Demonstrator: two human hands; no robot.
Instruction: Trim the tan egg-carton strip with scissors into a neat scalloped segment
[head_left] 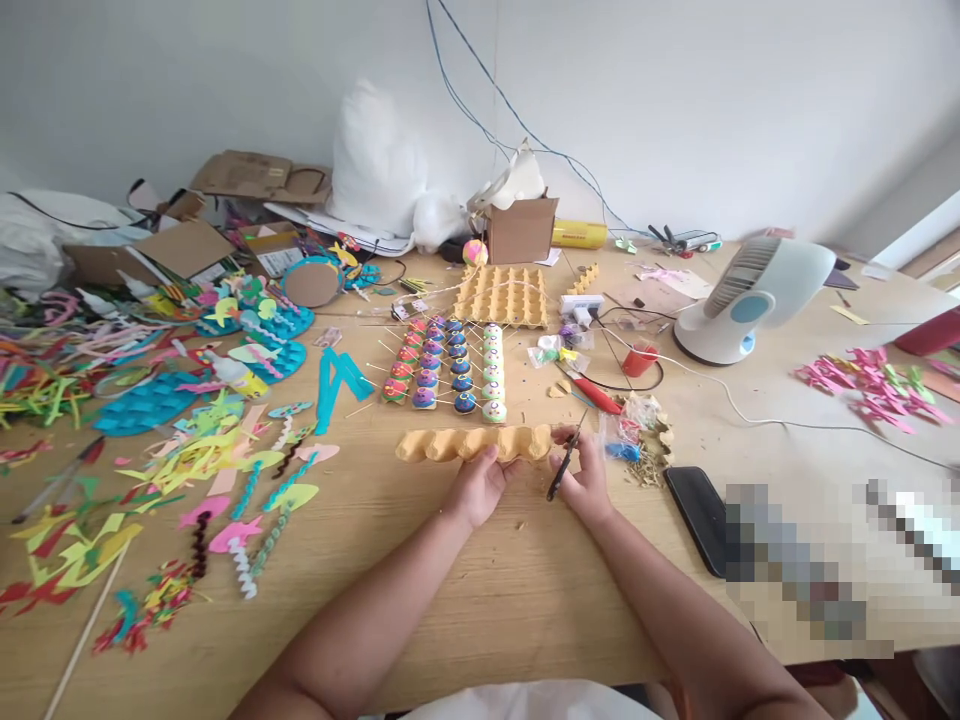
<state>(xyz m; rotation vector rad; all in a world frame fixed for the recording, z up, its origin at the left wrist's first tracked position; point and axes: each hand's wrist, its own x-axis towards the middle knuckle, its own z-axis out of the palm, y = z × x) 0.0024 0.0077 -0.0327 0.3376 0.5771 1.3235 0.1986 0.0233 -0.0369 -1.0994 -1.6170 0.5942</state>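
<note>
My left hand (pixel 480 487) is closed on a yellow egg-carton strip (pixel 472 443), thumb in front, holding it level above the table. At the strip's right end, my right hand (pixel 586 482) is closed around a small dark pair of scissors (pixel 568 455), blades slanting up. Its fingertips are close to the carton's end; whether they touch it I cannot tell. Just beyond the strip stand rows of painted carton cups, red (pixel 403 362), purple (pixel 426 375), dark blue (pixel 461 380) and white (pixel 493 375), with thin sticks poking out at the sides.
A whole yellow egg tray (pixel 502 295) lies at the back. Coloured paper cut-outs (pixel 180 440) cover the left side. To the right are a red-handled tool (pixel 596 393), carton scraps (pixel 652 460), a black phone (pixel 697 520), a white fan (pixel 757 300) and its cable.
</note>
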